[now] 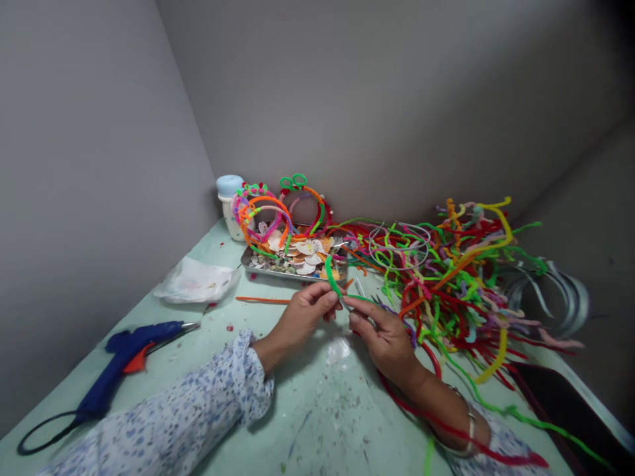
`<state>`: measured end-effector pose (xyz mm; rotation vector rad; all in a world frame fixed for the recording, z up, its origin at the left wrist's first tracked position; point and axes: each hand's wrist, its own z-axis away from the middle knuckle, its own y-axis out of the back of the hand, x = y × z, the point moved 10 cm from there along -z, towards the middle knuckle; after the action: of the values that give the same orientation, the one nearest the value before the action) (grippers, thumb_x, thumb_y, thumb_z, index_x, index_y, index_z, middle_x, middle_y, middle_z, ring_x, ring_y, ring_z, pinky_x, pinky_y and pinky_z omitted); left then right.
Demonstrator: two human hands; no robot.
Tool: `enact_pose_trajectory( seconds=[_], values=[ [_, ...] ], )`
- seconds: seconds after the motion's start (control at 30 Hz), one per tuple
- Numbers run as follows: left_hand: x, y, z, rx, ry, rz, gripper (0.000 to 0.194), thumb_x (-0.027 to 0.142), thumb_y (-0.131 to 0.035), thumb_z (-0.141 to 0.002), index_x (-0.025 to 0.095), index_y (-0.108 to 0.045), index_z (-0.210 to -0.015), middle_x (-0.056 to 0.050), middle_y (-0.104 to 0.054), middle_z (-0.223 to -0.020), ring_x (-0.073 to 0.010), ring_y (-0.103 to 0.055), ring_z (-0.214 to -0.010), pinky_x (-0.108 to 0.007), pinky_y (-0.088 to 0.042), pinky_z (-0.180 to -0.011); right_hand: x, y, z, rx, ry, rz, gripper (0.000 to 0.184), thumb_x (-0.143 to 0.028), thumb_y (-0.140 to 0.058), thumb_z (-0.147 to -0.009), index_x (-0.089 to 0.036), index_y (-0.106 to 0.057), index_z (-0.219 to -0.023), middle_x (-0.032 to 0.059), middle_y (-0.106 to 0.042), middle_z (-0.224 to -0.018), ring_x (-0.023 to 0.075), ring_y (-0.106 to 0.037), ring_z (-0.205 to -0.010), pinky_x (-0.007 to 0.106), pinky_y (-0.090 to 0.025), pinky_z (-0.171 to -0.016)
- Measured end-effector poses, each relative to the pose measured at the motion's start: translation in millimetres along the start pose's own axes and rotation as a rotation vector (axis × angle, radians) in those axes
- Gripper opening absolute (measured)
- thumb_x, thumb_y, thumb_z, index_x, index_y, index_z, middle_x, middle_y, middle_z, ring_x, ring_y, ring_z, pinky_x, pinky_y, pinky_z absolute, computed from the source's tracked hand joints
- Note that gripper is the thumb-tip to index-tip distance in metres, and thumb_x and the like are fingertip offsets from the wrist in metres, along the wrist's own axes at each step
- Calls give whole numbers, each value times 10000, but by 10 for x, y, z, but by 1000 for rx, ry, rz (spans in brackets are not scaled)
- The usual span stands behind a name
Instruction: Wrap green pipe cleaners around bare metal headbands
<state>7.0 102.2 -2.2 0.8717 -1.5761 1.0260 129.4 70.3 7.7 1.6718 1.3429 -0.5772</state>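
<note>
My left hand (308, 312) is closed, with thumb and forefinger pinching a thin band whose upper end is covered in green pipe cleaner (331, 272). The covered end curves up above the fingertips. Close beside it, my right hand (383, 332) grips a loose green strand and the lower, greyish part of the band between thumb and fingers. My fingers partly hide how the strand goes round the band. A red pipe cleaner (466, 433) lies across my right forearm. Left of my left hand, an orange pipe cleaner (262, 300) rests on the table.
A tray (278, 274) of shells and finished-looking colourful headbands (265, 201) stand by a blue-lidded jar (231, 205). Tangled pipe cleaners (446, 284) and bare grey headbands (570, 301) fill the right. A blue glue gun (112, 380) and plastic bag (196, 281) lie left; a dark flat object (570, 410) lies lower right.
</note>
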Motion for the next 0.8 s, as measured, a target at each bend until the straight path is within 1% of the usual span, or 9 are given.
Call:
enact_pose_trajectory(
  seconds=[0.17,0.27,0.37,0.57,0.73,0.8],
  values=[
    [-68,-16,-2,-34,42,72,270,388,-612,-852,168,-682,-992,-26,-565,-752,-115,-471,-664,-262,-358,-642,76,-41,-4,-30,-78,-121,287,-272,-545,-906,-336,-664,-1159,22,-707,-1094,183,-679,-908,269,-572,-662],
    [-118,-26,-4,-51,63,117,287,387,-619,-846,170,-684,-1023,-37,-572,-778,-122,-478,-683,-266,-363,-648,98,-59,-5,-48,-94,-155,293,-275,-540,-908,-325,-659,-1171,27,-708,-1078,178,-680,-884,271,-569,-667],
    [-102,-24,-6,-50,48,101,264,382,-610,-854,175,-685,-999,-34,-571,-772,-121,-478,-682,-267,-364,-643,90,-36,-1,-27,-73,-114,284,-271,-551,-901,-316,-663,-1159,29,-709,-1053,170,-677,-846,281,-563,-692],
    [-2,-20,-10,-44,12,-28,249,395,-569,-874,174,-672,-926,-27,-564,-736,-125,-480,-661,-274,-372,-628,72,31,19,43,-35,-29,216,-256,-558,-900,-298,-657,-1087,10,-705,-979,158,-665,-834,289,-555,-758],
    [72,-8,-15,-44,-30,-139,255,390,-544,-881,169,-635,-793,-10,-534,-706,-123,-467,-655,-274,-366,-635,77,39,22,38,-33,32,200,-265,-550,-903,-275,-661,-1068,22,-704,-973,172,-666,-827,306,-559,-759],
    [78,7,-18,-35,-29,-187,258,385,-535,-883,169,-628,-775,-4,-521,-690,-127,-458,-656,-274,-356,-635,72,41,19,34,-28,52,194,-267,-550,-902,-273,-664,-1059,23,-701,-967,174,-665,-823,313,-559,-762]
  ],
)
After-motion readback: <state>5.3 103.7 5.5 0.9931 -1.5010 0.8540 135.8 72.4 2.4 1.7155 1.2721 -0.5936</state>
